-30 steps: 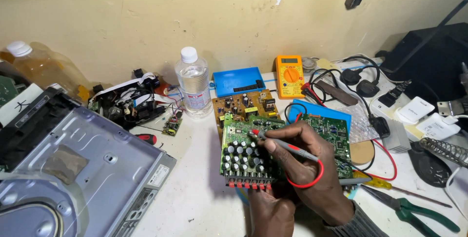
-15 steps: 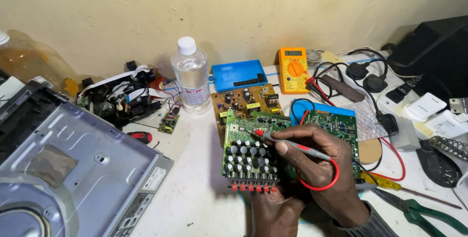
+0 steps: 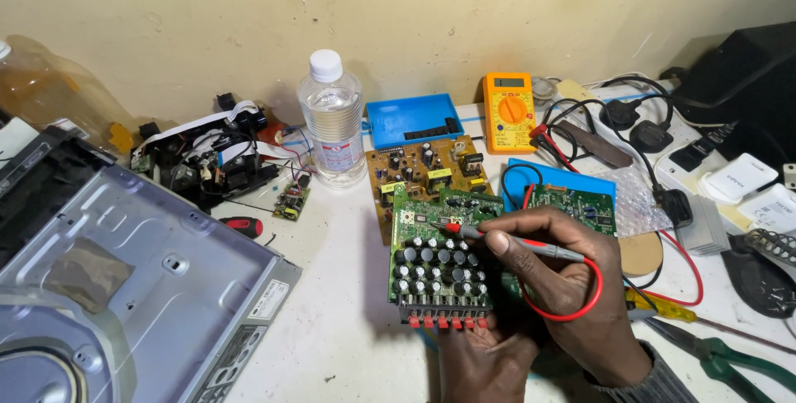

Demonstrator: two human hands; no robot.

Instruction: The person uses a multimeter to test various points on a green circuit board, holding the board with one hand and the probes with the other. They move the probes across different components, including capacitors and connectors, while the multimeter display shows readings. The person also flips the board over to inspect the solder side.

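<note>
Now the left hand (image 3: 481, 361) grips the green board (image 3: 435, 258) from below, right hand (image 3: 564, 287) pinching the red probe (image 3: 497, 235) above it.

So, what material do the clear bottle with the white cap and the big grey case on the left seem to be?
Clear bottle with white cap: probably thin glossy plastic, see-through with ribbed walls. Big grey case: apparently sheet metal with a dull sheen, stamped dimples and folded edges.

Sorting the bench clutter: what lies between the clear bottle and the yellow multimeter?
In the head view, a blue plastic tray sits against the wall between the clear bottle and the yellow multimeter.
</note>
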